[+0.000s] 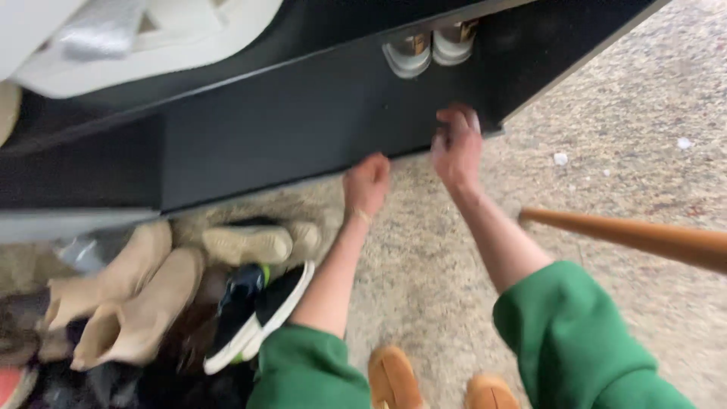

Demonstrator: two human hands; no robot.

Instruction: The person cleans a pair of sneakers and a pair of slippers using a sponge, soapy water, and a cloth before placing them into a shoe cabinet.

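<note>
At the lower edge of a black flat-panelled shelf unit (303, 121), two bare hands are seen close together but not touching each other. The left hand (366, 184) is curled into a loose fist against the bottom edge of the smooth matte panel; whether anything is pinched inside cannot be told. The right hand (457, 145) is raised slightly higher, fingers bent onto the same panel near its corner; the grip is blurred, so a firm clamp cannot be confirmed. Both forearms are bare, with two green fleecy sleeves (575, 341) pushed up. Just above the right hand, one pair of white rubber-soled shoes (428, 49) is set on the shelf, soles outward, counted as two. The floor is covered by a speckled beige short-pile carpet (621, 136), with a couple of small white specks on it. To the left, a loose heap of footwear is noted: two tan suede-looking boots (129, 295) lying on their sides, one black sneaker with a white sole (257, 314), and one pale beige chunky shoe (250, 244). Two orange-brown soft slippers (394, 379) are seen at the bottom edge. One smooth rounded wooden handle (644, 236) enters from the right. White bulky items (151, 38) are stacked on top of the unit; their kind cannot be told.
</note>
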